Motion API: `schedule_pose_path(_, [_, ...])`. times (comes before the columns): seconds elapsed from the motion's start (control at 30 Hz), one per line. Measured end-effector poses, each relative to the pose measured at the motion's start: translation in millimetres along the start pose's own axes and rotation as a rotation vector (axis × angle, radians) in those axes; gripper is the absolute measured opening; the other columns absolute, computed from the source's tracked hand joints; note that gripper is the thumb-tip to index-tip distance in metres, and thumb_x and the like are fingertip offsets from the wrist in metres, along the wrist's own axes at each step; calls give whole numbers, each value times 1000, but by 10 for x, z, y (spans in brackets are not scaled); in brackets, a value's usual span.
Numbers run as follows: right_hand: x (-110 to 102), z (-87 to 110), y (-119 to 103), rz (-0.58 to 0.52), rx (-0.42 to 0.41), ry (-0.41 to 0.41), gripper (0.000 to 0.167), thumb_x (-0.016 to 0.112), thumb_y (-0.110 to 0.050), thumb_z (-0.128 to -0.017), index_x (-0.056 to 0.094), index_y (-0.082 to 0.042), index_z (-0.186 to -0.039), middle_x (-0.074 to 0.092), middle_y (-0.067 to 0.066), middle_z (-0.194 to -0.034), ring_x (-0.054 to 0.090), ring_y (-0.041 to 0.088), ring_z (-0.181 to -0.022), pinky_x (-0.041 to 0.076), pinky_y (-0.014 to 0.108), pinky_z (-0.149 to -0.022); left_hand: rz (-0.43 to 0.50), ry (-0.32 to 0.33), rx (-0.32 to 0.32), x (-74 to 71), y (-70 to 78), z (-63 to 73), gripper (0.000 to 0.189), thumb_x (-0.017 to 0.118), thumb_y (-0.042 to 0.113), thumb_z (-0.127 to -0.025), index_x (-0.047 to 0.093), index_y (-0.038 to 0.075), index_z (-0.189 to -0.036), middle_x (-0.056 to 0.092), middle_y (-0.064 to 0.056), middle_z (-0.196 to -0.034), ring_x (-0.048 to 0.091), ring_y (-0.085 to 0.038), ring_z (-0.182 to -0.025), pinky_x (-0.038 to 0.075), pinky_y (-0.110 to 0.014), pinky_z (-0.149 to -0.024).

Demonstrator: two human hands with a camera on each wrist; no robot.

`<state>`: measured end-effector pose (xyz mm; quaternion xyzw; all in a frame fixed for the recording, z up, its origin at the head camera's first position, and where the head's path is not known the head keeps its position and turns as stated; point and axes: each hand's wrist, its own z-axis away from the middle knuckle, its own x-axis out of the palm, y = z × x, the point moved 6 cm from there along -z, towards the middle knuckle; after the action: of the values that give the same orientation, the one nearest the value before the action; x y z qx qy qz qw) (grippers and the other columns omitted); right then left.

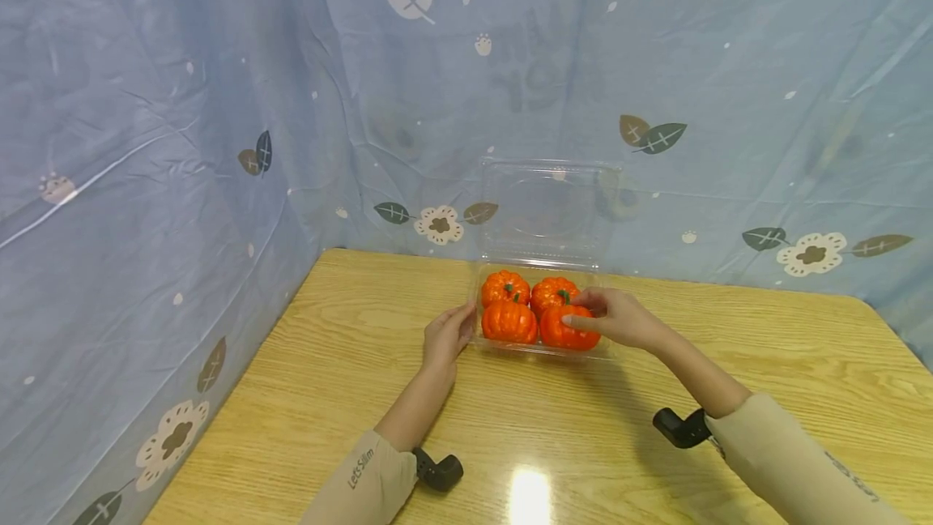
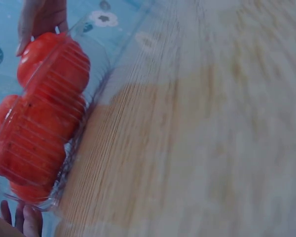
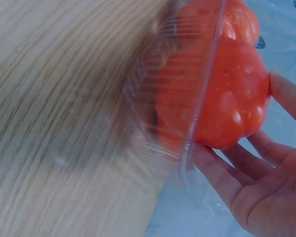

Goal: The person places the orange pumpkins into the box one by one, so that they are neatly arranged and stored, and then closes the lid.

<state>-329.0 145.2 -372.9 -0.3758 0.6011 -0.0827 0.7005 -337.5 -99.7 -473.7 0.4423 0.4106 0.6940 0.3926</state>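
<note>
A clear plastic clamshell container [image 1: 535, 349] sits on the table with its lid [image 1: 543, 209] raised at the back. Inside are several shiny orange mini pumpkins, two in front and two behind, some showing green stems. My right hand [image 1: 619, 317] grips the front right pumpkin [image 1: 564, 335] between thumb and fingers; in the right wrist view this pumpkin [image 3: 232, 94] stands partly above the container's rim. At the container's left end, my left hand [image 1: 446, 336] holds the side wall. Only some left fingers [image 2: 32, 217] show in the left wrist view, against that end.
The container stands near the back edge of a wood-grain table [image 1: 379, 298]. A blue patterned curtain [image 1: 437, 104] hangs behind and to the left, with the raised lid in front of it. Black wrist devices [image 1: 440, 472] sit at both sleeve cuffs.
</note>
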Motion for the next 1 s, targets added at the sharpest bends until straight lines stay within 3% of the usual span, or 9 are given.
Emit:
schedule_pose_path(0.53, [69, -13, 84, -67, 22, -63, 51, 59, -34, -90, 53, 9, -118, 55, 28, -119, 56, 42, -105, 50, 46, -85, -13, -3, -5, 7, -9, 6, 33, 73, 27, -80, 68, 0, -98, 68, -1, -89, 60, -11, -83, 49, -19, -68])
schedule_pose_path(0.77, [81, -7, 75, -52, 29, -35, 51, 59, -33, -90, 53, 9, -119, 54, 29, -120, 58, 41, -103, 53, 43, -82, -2, -5, -2, 8, 6, 11, 29, 72, 24, -80, 67, 0, -96, 68, 0, -87, 60, -10, -80, 50, -19, -66])
schedule_pose_path(1.0, [42, 17, 63, -33, 18, 51, 49, 59, -34, -90, 56, 6, -116, 59, 26, -115, 60, 39, -101, 53, 42, -80, -50, -24, 14, -9, 66, 4, 33, 69, 22, -82, 62, 1, -107, 69, -8, -97, 63, -12, -82, 51, -19, -63])
